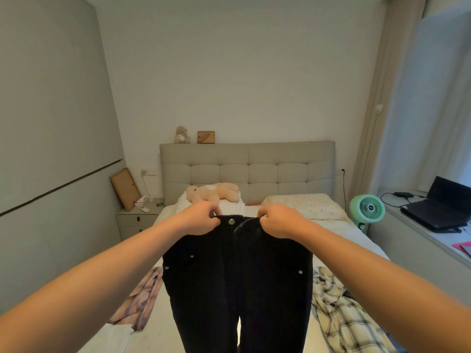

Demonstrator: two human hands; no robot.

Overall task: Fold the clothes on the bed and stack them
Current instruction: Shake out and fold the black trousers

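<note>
Black trousers (237, 281) hang in the air over the bed (362, 240), front facing me, legs dropping out of the frame's bottom. My left hand (201, 219) grips the waistband left of the silver button. My right hand (276, 221) grips the waistband on the other side. A pink plaid garment (142, 299) lies flat on the bed to the left, with a white cloth (112, 335) below it. A rumpled yellow plaid shirt (341, 312) lies on the bed to the right.
A plush bear (211, 192) and a floral pillow (303, 205) lie at the headboard (247, 169). A nightstand (137, 220) stands left of the bed. On the right are a green fan (367, 207) and a laptop (438, 207) on the window ledge.
</note>
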